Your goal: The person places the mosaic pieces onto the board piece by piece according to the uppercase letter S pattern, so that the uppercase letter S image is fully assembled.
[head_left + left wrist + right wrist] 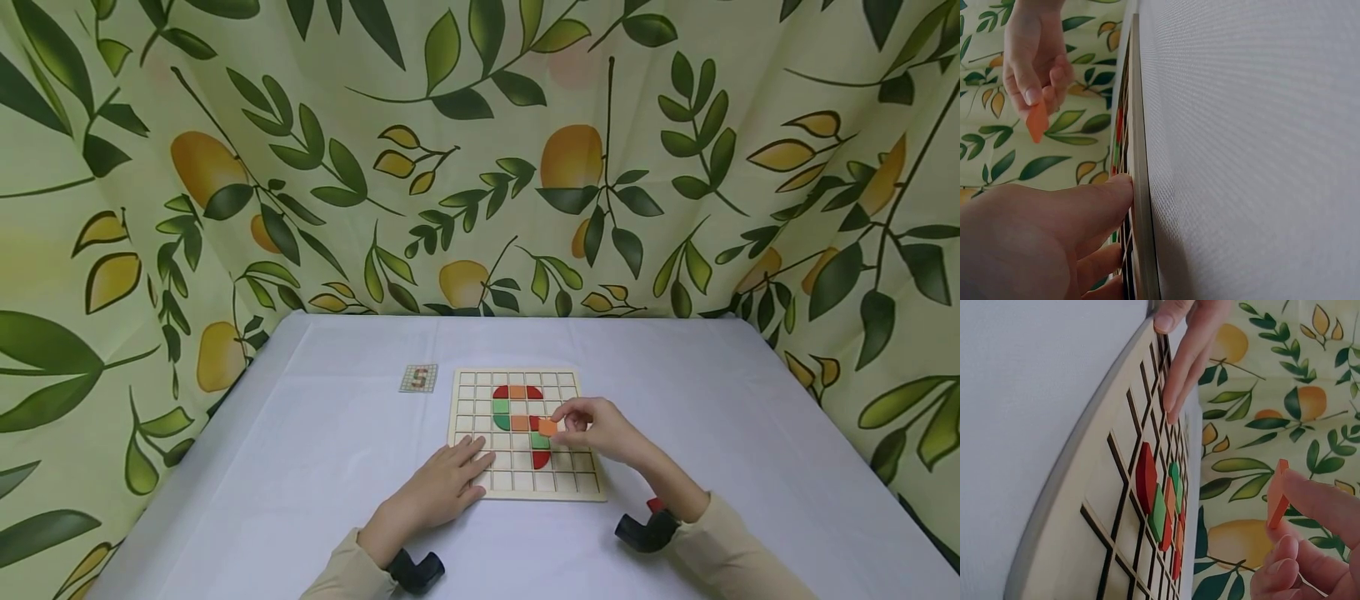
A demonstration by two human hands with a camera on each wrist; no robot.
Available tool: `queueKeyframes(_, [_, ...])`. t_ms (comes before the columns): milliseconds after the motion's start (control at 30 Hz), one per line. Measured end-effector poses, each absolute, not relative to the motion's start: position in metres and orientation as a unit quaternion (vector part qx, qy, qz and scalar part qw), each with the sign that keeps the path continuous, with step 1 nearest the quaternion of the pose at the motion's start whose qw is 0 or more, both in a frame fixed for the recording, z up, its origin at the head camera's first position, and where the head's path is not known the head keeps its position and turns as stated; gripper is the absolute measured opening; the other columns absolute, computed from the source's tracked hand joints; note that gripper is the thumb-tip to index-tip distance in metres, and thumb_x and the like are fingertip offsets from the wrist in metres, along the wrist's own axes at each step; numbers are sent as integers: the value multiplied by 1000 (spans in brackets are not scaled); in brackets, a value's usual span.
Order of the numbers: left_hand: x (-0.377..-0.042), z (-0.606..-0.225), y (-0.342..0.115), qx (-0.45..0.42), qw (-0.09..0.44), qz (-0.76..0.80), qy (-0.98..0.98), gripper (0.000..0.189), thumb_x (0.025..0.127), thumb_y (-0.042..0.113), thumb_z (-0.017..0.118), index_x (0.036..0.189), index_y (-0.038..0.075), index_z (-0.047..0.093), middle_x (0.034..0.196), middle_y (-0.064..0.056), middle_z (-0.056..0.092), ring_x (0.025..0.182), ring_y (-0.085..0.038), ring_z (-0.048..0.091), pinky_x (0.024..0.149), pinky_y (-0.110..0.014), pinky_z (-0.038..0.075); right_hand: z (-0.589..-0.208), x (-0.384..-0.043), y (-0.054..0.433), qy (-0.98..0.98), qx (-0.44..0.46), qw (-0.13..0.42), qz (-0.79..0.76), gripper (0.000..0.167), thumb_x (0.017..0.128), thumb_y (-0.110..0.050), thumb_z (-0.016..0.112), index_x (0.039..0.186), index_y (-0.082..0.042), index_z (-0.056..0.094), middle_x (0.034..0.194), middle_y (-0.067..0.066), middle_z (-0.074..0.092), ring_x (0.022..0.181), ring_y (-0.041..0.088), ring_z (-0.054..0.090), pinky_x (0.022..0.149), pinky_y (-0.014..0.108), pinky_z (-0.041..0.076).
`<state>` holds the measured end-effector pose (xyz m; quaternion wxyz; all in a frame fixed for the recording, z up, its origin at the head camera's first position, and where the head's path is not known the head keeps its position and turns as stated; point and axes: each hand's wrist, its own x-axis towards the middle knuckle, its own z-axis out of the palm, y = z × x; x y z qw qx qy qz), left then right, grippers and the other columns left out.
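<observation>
A pale wooden grid board (517, 479) lies on the table with red, orange and green tiles set in its squares, forming a curving S-like shape. My right hand (603, 429) pinches an orange square tile (548, 427) between thumb and fingers, over the right side of the shape. In the right wrist view that orange tile (1278, 494) is held up off the board. My left hand (442, 483) rests with spread fingers on the board's near left corner, and its thumb (1107, 203) touches the edge. A red quarter-round tile (541, 459) ends the shape at the bottom.
A small pattern card (418, 378) with an S-like figure lies left of the board's far edge. A red piece (656, 505) shows partly behind the right wrist's black camera mount (647, 532). A leaf-patterned curtain (480, 167) hangs behind the white-covered table (337, 375).
</observation>
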<state>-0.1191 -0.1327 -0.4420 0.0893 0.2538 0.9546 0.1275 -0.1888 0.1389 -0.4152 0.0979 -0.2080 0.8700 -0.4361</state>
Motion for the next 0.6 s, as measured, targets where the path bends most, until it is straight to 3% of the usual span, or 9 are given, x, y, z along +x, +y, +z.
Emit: queueKeyframes(600, [-120,-442,-132,248,90,133,955,50,98,34,51,146,20,43,158,-5,34,148,-28,31,119,-51,31,-429,-181,122,856,-243,111,-442,24,80,-16,78,93,1,68,65,-3,46,60,3,42,51,15,35])
